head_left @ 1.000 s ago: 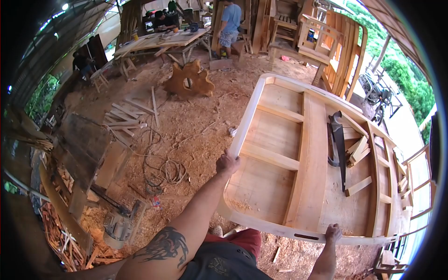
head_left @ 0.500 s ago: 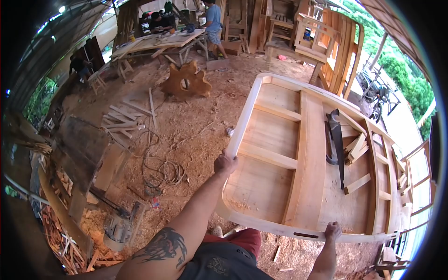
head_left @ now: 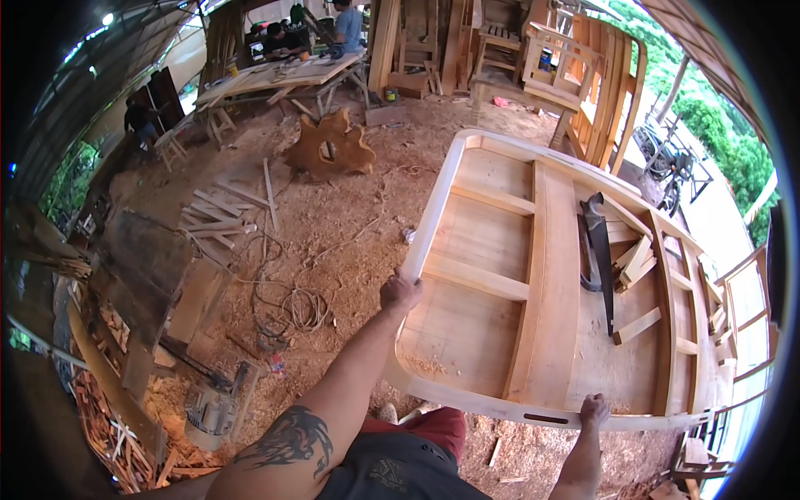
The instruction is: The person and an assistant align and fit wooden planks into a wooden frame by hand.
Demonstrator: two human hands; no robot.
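A large wooden panel frame (head_left: 553, 292) with rounded corners and cross battens fills the right half of the view. My left hand (head_left: 402, 292) is closed round its left rim. At the near edge, my right hand (head_left: 594, 411) grips the rim, to the right of a dark slot (head_left: 547, 418). A handsaw (head_left: 598, 250) lies inside the frame, its dark blade pointing toward me. Beside the saw rest several short wood offcuts (head_left: 637, 262), and one loose block (head_left: 637, 326) lies nearer to me.
Coiled cable (head_left: 304, 310) and thin wood strips (head_left: 218, 208) lie on the shavings-covered floor. A power tool (head_left: 210, 412) sits at lower left. Farther off are a star-shaped wood slab (head_left: 330, 146), a long workbench (head_left: 283, 77) with people around it, and leaning wooden frames (head_left: 604, 92).
Both hands keep their hold, and the frame stays nearly still with a slight shift in view. A person behind the workbench has moved left, and another at far left is more upright.
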